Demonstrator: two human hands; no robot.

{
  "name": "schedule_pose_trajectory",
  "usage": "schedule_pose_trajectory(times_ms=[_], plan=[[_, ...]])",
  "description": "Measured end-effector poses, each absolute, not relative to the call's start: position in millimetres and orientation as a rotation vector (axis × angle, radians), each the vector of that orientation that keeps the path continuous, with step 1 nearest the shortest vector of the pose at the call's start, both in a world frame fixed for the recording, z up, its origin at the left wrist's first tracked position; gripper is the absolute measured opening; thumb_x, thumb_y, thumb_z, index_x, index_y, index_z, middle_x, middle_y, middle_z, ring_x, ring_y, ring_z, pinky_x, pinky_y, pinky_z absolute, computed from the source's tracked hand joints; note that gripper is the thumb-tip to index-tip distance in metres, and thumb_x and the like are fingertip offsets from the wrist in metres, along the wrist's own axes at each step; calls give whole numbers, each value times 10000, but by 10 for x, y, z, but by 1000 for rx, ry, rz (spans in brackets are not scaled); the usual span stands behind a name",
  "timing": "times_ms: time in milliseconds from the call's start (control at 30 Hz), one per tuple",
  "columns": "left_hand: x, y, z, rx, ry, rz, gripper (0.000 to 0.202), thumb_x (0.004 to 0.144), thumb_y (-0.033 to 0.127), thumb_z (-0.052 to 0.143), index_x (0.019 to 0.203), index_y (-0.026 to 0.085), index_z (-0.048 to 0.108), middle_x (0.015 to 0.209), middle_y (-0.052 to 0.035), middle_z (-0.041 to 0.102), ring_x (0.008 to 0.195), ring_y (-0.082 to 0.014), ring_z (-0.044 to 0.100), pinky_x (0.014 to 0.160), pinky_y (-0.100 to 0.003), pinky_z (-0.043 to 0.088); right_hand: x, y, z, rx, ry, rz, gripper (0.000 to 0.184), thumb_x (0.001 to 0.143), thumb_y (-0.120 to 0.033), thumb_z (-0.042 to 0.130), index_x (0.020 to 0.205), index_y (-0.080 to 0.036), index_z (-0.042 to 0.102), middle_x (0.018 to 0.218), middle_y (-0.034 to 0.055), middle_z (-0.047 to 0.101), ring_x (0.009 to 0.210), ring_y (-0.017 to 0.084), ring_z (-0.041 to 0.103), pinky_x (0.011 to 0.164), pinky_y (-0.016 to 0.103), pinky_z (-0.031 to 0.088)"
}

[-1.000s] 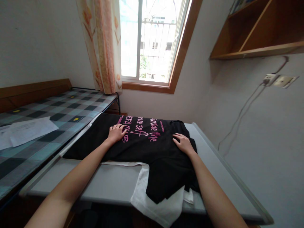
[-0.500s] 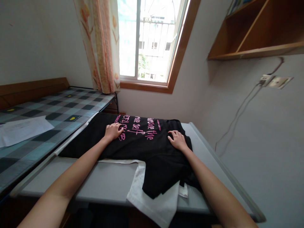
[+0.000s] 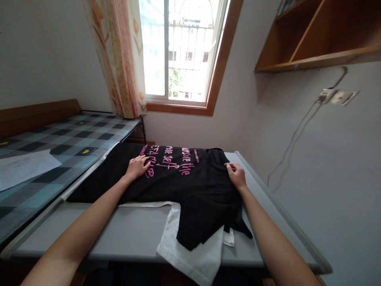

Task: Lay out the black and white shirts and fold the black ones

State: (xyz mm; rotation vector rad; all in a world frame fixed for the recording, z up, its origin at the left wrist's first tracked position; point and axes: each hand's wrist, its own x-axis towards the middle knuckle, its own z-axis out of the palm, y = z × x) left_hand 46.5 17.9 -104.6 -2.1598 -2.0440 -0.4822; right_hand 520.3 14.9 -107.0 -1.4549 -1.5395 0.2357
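Note:
A black T-shirt (image 3: 166, 178) with pink lettering lies spread across the grey table, its neckline towards the right. Beneath it a white T-shirt (image 3: 196, 258) shows along the near edge, with a sleeve hanging over the table's front. My left hand (image 3: 138, 166) rests on the black cloth beside the lettering, fingers spread and palm down. At the collar, my right hand (image 3: 237, 174) has its thumb and fingertips pinched together on the black T-shirt's edge.
The grey table (image 3: 137, 230) runs up to the wall at right. On the left stands a bed with a checked mattress (image 3: 98, 131), with white paper (image 3: 26, 167) on it. Curtain (image 3: 119, 59), window, wooden shelf (image 3: 312, 59) and a wall socket (image 3: 336, 96) with a cord are around.
My right hand has moved right from lying on the black T-shirt to its collar edge and has closed there. My left hand stays on the cloth. The view has shifted slightly.

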Motion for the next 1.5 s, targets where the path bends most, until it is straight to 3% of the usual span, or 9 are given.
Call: schedule_pose_trajectory(times_ms=[267, 433, 600, 733, 867, 1000, 1233, 1500], plan=[[542, 66, -918, -2402, -1737, -626, 404, 914, 380, 460, 1255, 220, 605, 1417, -68, 513, 1292, -235, 478, 1096, -398, 352, 5183, 133, -1174, -1614, -1868, 65, 267, 812, -340, 533, 908, -189, 731, 977, 104, 616, 1000, 257, 557, 997, 437, 387], [822, -93, -824, -2568, -1514, -826, 406, 927, 391, 457, 1269, 216, 587, 1398, -65, 523, 1278, -225, 486, 1091, -388, 373, 5174, 129, -1181, -1617, -1806, 18, 268, 821, -335, 523, 929, -195, 724, 1012, 108, 590, 1029, 259, 542, 995, 427, 390], [1055, -225, -860, -2764, -1352, -686, 372, 948, 384, 444, 1261, 255, 598, 1381, -46, 543, 1275, -216, 486, 1133, -422, 299, 5208, 123, -1149, -1647, -1718, -37, 289, 831, -329, 489, 919, -187, 725, 1011, 120, 590, 1008, 262, 554, 958, 406, 422], [1038, -187, -953, -2688, -1518, -611, 435, 947, 440, 438, 1322, 255, 556, 1459, -57, 467, 1362, -244, 389, 1161, -478, 213, 5236, 101, -1119, -1772, -1630, -78, 350, 854, -310, 429, 992, -168, 718, 974, 124, 607, 926, 255, 576, 912, 398, 438], [988, -129, -1004, -2641, -1724, -503, 475, 952, 487, 400, 1352, 269, 537, 1493, -68, 425, 1386, -273, 358, 1146, -526, 209, 5214, 81, -1149, -1834, -1686, -75, 391, 870, -400, 453, 1064, -188, 718, 1003, 125, 603, 965, 272, 554, 903, 413, 433], [993, -127, -1006, -2663, -1701, -448, 482, 949, 482, 408, 1357, 261, 538, 1499, -77, 415, 1391, -273, 355, 1150, -510, 212, 5165, 85, -1207, -1865, -1788, -82, 395, 844, -438, 534, 1125, -224, 712, 1112, 125, 564, 1049, 294, 498, 935, 442, 402], [1025, -158, -986, -2651, -1716, -426, 464, 946, 453, 418, 1351, 269, 548, 1508, -58, 403, 1392, -272, 356, 1147, -480, 241, 5133, 149, -1251, -1845, -1780, -68, 376, 852, -430, 536, 1117, -227, 709, 1122, 124, 559, 1072, 295, 488, 948, 456, 389], [817, -87, -961, -2397, -1906, -432, 569, 952, 547, 366, 1446, 271, 427, 1491, -67, 428, 1404, -276, 332, 1151, -486, 204, 5235, 62, -1124, -2075, -1554, -35, 451, 874, -459, 473, 1169, -180, 668, 1036, 158, 649, 977, 298, 612, 868, 443, 444]])
